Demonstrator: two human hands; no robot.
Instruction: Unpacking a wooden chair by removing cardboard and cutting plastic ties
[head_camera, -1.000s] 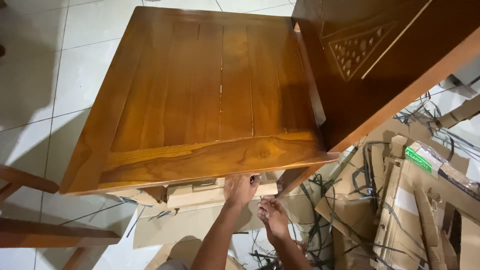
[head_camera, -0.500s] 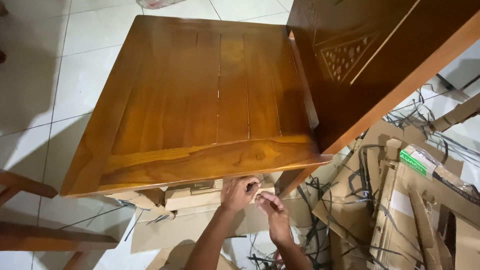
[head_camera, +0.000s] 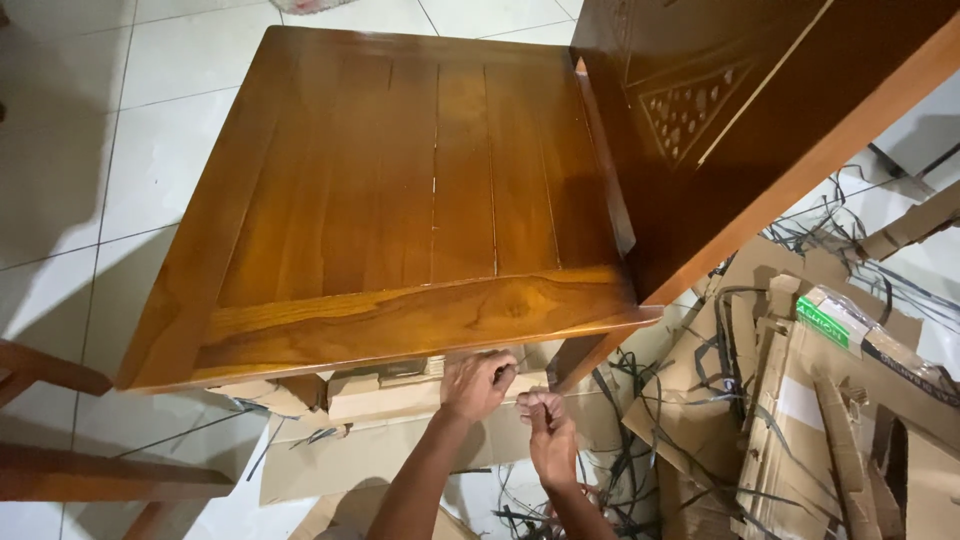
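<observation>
A polished brown wooden chair seat (head_camera: 400, 200) fills the view from above, with its carved backrest (head_camera: 720, 110) rising at the right. Cardboard wrapping (head_camera: 390, 395) sits under the seat's front edge. My left hand (head_camera: 478, 385) is closed just below that edge, against the cardboard, pinching a thin dark packing strap (head_camera: 512, 368). My right hand (head_camera: 545, 428) is a fist right beside it, a little lower and to the right, closed on the same strap. What the strap is tied to is hidden under the seat.
Torn cardboard pieces (head_camera: 820, 420) and loose dark straps (head_camera: 625, 440) are heaped on the white tiled floor (head_camera: 130, 150) at the right. Another wooden furniture part (head_camera: 70, 470) lies at the lower left. A flat cardboard sheet (head_camera: 350, 460) lies beneath my arms.
Both hands have moved up towards the seat's front edge and drawn close together. The right hand rose from lower down to beside the left.
</observation>
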